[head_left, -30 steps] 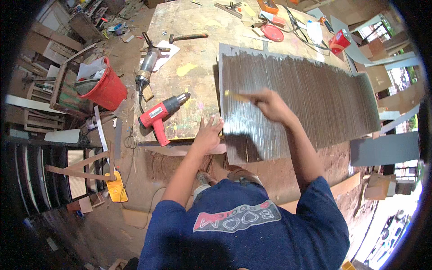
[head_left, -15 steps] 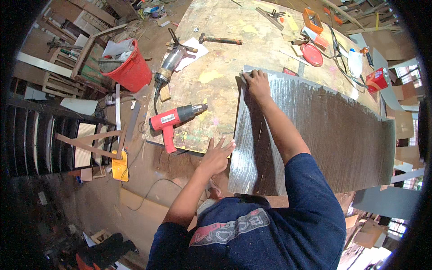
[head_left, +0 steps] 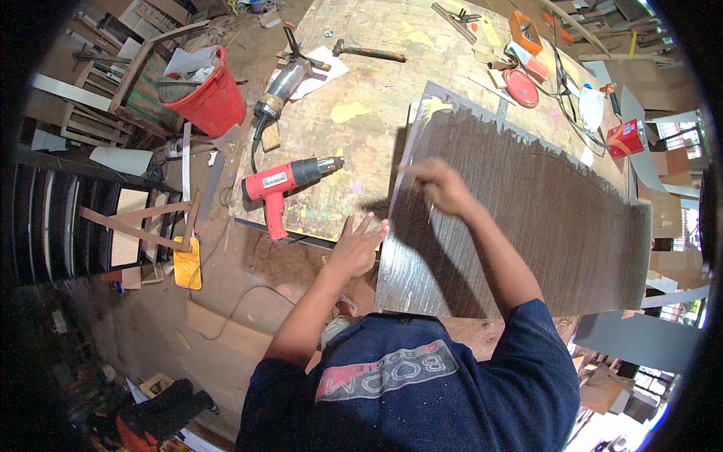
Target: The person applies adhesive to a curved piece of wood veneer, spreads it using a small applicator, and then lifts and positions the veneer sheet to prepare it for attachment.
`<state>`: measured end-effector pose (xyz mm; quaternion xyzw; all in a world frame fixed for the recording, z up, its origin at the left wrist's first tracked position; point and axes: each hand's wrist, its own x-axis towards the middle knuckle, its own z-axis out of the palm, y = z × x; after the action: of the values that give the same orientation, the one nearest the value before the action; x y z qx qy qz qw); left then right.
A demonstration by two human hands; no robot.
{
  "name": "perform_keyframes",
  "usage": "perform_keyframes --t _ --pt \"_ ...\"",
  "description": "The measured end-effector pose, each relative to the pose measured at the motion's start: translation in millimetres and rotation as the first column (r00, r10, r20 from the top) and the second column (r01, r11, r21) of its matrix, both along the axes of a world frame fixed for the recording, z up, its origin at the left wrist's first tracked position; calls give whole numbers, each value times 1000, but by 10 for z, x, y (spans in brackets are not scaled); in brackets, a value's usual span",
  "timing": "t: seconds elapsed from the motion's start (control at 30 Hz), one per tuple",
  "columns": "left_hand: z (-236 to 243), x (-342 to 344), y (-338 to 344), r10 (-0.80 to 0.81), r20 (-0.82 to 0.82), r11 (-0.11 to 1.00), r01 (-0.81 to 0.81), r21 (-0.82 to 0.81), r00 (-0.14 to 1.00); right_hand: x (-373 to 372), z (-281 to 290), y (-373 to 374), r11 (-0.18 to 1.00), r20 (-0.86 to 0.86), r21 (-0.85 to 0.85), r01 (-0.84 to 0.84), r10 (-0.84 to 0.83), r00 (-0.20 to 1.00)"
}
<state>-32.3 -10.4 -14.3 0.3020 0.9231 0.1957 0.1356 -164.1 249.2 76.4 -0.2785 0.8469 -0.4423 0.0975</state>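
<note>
A large sheet (head_left: 527,226) with a dark brown, streaked, glossy surface and a ragged grey margin lies over the right half of the worktable. My left hand (head_left: 361,245) rests at the sheet's left edge, fingers spread. My right hand (head_left: 444,188), blurred and curled, is over the sheet near that same edge; what it holds is too smeared to make out. Left of them lies a red and black heat gun (head_left: 275,188), with a corded power tool (head_left: 282,90) beyond it. A hammer (head_left: 373,53) lies farther back on the table.
The wooden worktable (head_left: 354,143) also carries a red lid (head_left: 521,87), an orange box (head_left: 525,32), straps and a red can (head_left: 625,139). A red bucket (head_left: 215,102), a black slatted piece (head_left: 53,218), boards and a cord crowd the floor around it.
My right hand went up to the sheet's far left corner, then came back toward me along the edge. My left hand stays beside the edge. The view has shifted.
</note>
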Motion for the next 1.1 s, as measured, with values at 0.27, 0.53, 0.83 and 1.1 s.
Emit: perform_keyframes --t 0.27,0.53,0.83,1.1 --pt "-30 36 -36 2 -6 1000 -2 1 1000 -1618 -663 162 694 -411 588 415 -186 893" --pt "-21 168 35 65 9 997 -65 -29 998 -1674 -1009 11 738 -85 663 125 -92 992" --pt "122 324 64 218 48 951 -223 214 975 -733 -893 -137 777 57 629 -1 -45 997" --pt "182 706 8 281 278 787 -386 482 919 185 -736 -318 757 66 652 -40 -5 998"
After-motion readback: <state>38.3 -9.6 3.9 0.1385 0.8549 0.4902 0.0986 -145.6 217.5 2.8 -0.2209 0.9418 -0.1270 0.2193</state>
